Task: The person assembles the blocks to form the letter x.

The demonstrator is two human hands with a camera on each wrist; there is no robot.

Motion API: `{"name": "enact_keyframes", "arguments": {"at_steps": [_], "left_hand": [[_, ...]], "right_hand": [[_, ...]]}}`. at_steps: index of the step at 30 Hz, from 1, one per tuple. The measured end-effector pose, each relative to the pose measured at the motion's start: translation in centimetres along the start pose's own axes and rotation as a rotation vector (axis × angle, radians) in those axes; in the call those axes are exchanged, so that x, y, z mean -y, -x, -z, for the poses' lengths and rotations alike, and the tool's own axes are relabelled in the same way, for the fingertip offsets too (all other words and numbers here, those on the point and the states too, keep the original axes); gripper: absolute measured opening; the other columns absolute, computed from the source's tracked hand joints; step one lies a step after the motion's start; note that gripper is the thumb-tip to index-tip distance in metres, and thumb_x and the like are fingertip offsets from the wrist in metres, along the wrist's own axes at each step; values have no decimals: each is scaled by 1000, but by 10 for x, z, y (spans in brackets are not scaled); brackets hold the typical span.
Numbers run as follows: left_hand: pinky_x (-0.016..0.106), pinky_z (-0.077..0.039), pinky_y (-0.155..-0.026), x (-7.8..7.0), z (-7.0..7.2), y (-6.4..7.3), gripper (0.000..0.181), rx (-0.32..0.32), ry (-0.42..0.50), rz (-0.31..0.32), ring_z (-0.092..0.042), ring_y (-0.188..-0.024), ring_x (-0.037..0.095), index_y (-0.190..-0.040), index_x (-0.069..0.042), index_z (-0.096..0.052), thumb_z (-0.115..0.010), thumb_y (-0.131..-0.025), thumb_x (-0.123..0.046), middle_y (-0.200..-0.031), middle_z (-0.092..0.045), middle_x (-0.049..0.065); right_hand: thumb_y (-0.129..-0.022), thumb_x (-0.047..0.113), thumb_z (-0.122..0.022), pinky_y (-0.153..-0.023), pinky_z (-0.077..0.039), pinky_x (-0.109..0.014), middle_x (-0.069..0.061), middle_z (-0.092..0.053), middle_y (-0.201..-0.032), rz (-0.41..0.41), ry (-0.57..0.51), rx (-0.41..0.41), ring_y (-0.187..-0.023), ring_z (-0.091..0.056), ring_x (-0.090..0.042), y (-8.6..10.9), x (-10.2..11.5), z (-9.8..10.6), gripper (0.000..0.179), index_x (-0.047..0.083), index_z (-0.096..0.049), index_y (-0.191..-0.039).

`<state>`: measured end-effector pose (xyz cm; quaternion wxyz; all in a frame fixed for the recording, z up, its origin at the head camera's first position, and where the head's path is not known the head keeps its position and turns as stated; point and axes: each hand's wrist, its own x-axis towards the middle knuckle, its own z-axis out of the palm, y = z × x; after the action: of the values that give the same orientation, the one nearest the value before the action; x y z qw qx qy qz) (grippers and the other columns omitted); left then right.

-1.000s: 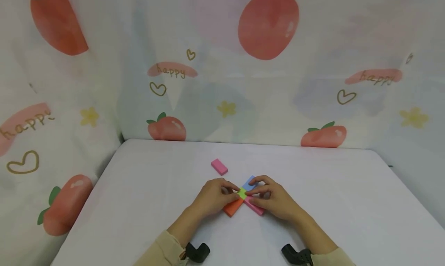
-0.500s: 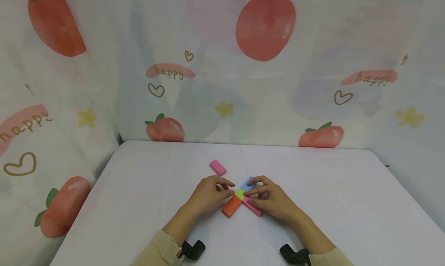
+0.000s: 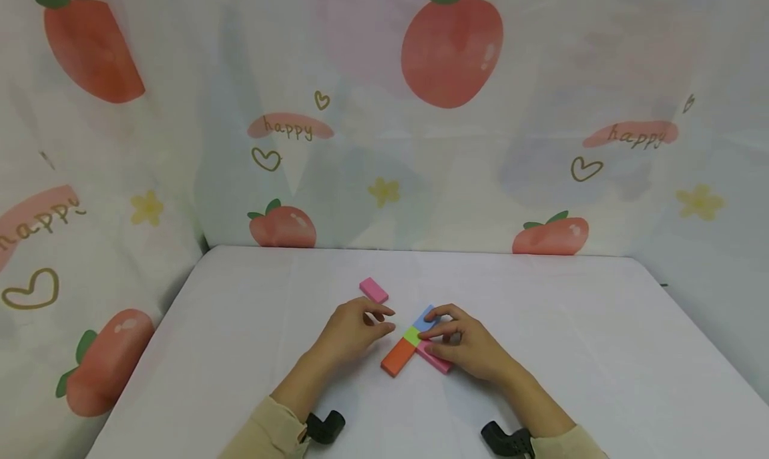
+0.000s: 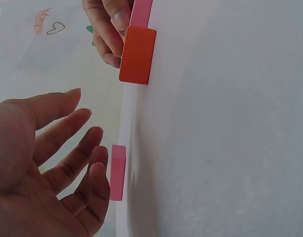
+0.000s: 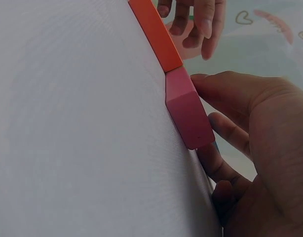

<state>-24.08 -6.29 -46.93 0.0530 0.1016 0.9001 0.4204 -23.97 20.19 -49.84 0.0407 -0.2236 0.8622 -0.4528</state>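
Several coloured blocks lie joined on the table: an orange block point(image 3: 398, 357), a small green block point(image 3: 412, 336), a blue block point(image 3: 424, 319) and a pink block point(image 3: 434, 360) branching toward the near right. My right hand point(image 3: 471, 341) rests over them, thumb at the pink block, index fingertip at the green one and another finger over the blue one. Apart from the group, my left hand point(image 3: 354, 329) holds nothing, its fingers relaxed and spread. Just beyond its fingers lies a second pink block point(image 3: 374, 290). The left wrist view shows this loose pink block point(image 4: 118, 173) past the fingertips.
A white table point(image 3: 270, 279) carries the blocks. Behind it and at the left hang pale cloth walls point(image 3: 360, 59) printed with fruit, hearts and words. Black devices point(image 3: 326, 427) sit on both wrists, below beige sleeves.
My left hand has let go of the block group and drawn back to the left, uncovering the orange block and green block. The right hand stays at the blocks.
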Motion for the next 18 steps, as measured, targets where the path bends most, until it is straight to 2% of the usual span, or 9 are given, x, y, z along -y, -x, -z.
{"name": "enact_keyframes", "arguments": {"at_steps": [7, 18], "left_hand": [[32, -52, -78, 2, 5, -1, 27, -22, -8, -21, -61, -95, 15, -118, -22, -79, -79, -92, -31, -104, -70, -4], [34, -53, -81, 7, 13, -5, 28, -51, 31, -33, -63, -104, 18, -119, -22, -79, -80, -91, -27, -115, -71, -1]], "right_hand": [[-88, 19, -82, -83, -48, -26, 1, -62, -131, -9, -11, -6, -100, -60, -17, 0, 1, 0, 20, 26, -83, -106], [-88, 20, -82, -87, -47, -27, 3, -61, -132, -42, -19, 4, -115, -56, -21, 1, 3, 0, 19, 29, -83, -105]]}}
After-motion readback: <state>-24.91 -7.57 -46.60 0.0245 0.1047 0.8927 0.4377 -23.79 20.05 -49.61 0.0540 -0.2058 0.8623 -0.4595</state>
